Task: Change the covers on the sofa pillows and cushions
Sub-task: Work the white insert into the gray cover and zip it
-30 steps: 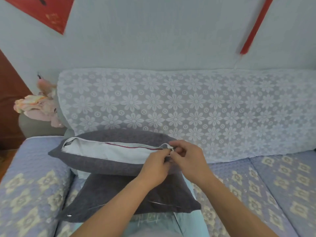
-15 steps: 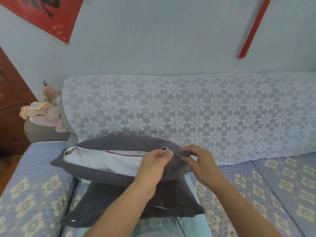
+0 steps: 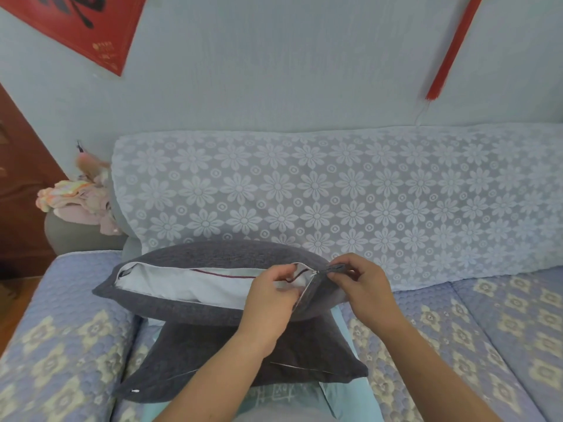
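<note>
The grey cover (image 3: 213,257) with its white insert (image 3: 195,284) lies atop another pillow (image 3: 231,357) on the sofa (image 3: 487,324). The left hand (image 3: 271,296) pinches the opening's right end; the right hand (image 3: 362,284) pinches the corner. The zip may snag the insert's fabric.

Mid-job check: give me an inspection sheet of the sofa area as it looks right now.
Surface: sofa seat, quilted blue cover.
Job's things: top grey pillow, zip open, white insert showing; second grey pillow beneath; pale blue fabric under both.
Clutter: pink bundle on the armrest.
Hands: left hand at the opening; right hand pinching the cover's corner.
Cables: nothing seen.
Surroundings: lace throw, red poster, red tassel.
</note>
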